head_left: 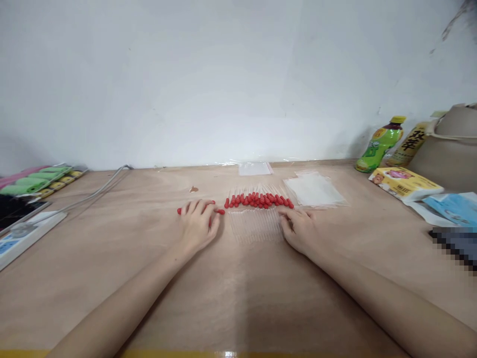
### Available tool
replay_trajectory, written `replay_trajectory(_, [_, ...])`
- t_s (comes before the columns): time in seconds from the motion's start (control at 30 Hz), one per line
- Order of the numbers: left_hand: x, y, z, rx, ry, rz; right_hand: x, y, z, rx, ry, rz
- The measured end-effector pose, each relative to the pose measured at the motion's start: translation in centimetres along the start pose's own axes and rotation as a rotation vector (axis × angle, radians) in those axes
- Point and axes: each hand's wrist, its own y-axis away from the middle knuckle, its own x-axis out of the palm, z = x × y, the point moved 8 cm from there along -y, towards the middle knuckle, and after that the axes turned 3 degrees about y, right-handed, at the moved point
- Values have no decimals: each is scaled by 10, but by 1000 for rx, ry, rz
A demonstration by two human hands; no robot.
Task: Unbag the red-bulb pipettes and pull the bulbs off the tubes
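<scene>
A row of small red bulb-shaped pieces [257, 200] lies across the middle of the table. Thin clear tubes [255, 226] lie side by side in front of the row, and more clear stems show behind it. My left hand [199, 221] rests over a few more red pieces [220, 212] left of the row, its fingers apart; what lies under the palm is hidden. At the row's right end is my right hand [300, 226], fingers bent, with the index fingertip beside the last red piece and the tubes' edge. Whether its fingers pinch anything is too small to tell.
Clear plastic bags [315, 189] lie behind my right hand, another bag [255, 169] near the wall. At right stand a green bottle [380, 144], a yellow tissue pack [406, 183] and a beige bag [447, 144]. A power strip [33, 233] and green rolls [37, 181] are at left.
</scene>
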Motion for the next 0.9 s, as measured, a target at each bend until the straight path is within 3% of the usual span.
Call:
replay_trajectory(0.23, [39, -36, -40, 26, 75, 98, 5, -2, -8, 12, -57, 19])
replay_trajectory(0.5, [78, -70, -43, -149, 115, 121, 5, -2, -10, 40, -88, 25])
replay_trajectory(0.73, [83, -75, -43, -185, 106, 78, 6, -2, -10, 26, -73, 25])
replay_trajectory(0.9, [67, -63, -33, -307, 224, -8, 5, -2, -10, 23, -59, 6])
